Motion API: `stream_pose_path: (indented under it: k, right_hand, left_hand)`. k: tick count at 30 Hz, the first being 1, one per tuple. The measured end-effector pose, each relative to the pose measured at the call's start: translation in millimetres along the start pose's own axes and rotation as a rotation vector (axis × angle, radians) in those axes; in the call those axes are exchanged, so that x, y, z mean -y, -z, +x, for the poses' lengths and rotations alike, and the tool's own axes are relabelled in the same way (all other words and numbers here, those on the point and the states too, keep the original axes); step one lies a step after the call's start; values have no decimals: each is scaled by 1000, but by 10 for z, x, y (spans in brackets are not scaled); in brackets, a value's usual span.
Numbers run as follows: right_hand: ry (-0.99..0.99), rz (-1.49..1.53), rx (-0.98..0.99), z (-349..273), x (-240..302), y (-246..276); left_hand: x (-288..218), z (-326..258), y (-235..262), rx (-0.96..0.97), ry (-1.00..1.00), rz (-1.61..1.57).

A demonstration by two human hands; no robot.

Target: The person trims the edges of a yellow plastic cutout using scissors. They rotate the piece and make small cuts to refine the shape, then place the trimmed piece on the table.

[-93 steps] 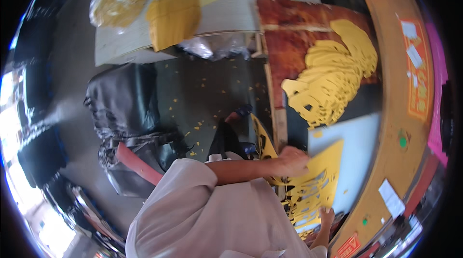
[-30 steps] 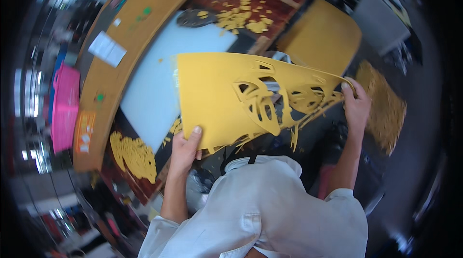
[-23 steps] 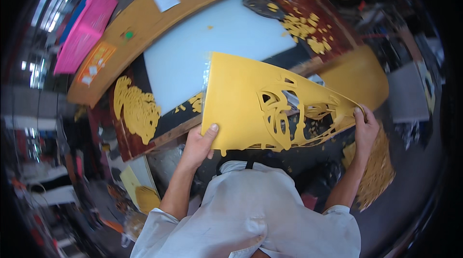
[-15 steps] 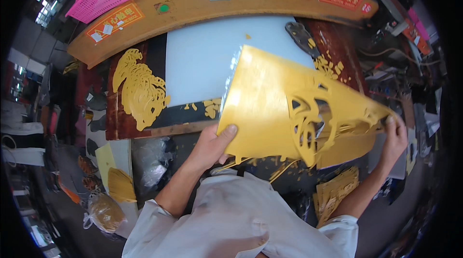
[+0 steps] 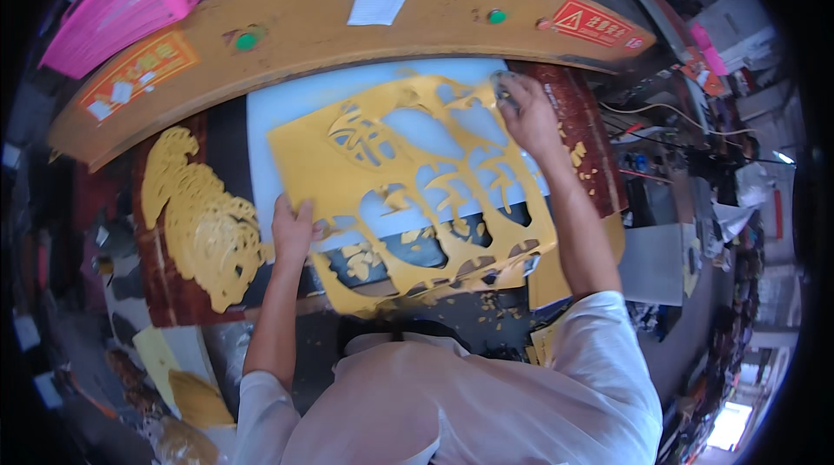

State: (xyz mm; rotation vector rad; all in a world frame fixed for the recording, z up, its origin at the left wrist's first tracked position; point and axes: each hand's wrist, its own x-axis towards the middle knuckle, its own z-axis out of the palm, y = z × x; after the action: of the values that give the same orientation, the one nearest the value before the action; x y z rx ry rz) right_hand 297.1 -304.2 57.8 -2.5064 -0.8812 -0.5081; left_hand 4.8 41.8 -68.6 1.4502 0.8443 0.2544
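Observation:
A yellow sheet point(image 5: 304, 143) full of curved cut-outs spreads over the white cutting board point(image 5: 265, 195), its near edge reaching past the table's front. My left hand point(image 5: 294, 229) is closed on the sheet's left edge. At the far right corner, my right hand point(image 5: 528, 113) curls its fingers over a small dark cutting die point(image 5: 504, 85), partly hidden and blurred. Left of the board lies a heap of yellow cut pieces point(image 5: 208, 235).
An orange-brown machine beam point(image 5: 304, 26) with green buttons crosses behind the board. A pink basket point(image 5: 130, 4) stands beyond it at left. Small yellow scraps point(image 5: 580, 152) lie at right. Yellow sheets point(image 5: 573, 269) rest below the table's right edge.
The tilted, folded sheet has been spread out over the board. My right hand has left its right end and moved up to the dark die; my left hand has shifted left.

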Motion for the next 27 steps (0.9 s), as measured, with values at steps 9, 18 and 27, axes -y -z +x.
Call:
stream_pose_path:
  k: [9, 18, 27]
  right_hand:
    - [-725, 52, 313, -564, -1540, 18]
    - [-436, 56, 479, -278, -2167, -638]
    - [-562, -341, 601, 64, -2629, -27]
  left_hand:
    - [407, -6, 26, -39, -321, 833]
    - [-69, -145, -326, -17, -79, 1250]
    - [-307, -177, -688, 4, 134, 1353]
